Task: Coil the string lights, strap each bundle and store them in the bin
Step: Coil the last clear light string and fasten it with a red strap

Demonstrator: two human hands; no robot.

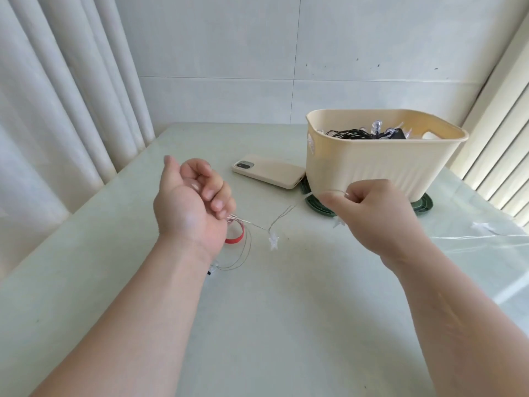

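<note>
A thin wire string of lights (279, 216) with small clear star bulbs runs between my hands above the pale table (257, 325). My left hand (191, 202), palm up with fingers curled, holds several loops of the wire that hang below the wrist. A red strap ring (236, 237) lies beside that hand, partly hidden by it. My right hand (375, 213) pinches the wire, a star dangling under it. More of the string trails to the right across the table. The cream bin (380, 164) stands at the back right with a dark coiled light string inside.
A phone in a beige case (269, 171) lies left of the bin. A green ring-shaped object (423, 204) sits under the bin. White curtains hang on the left, a tiled wall stands behind, and blinds are on the right.
</note>
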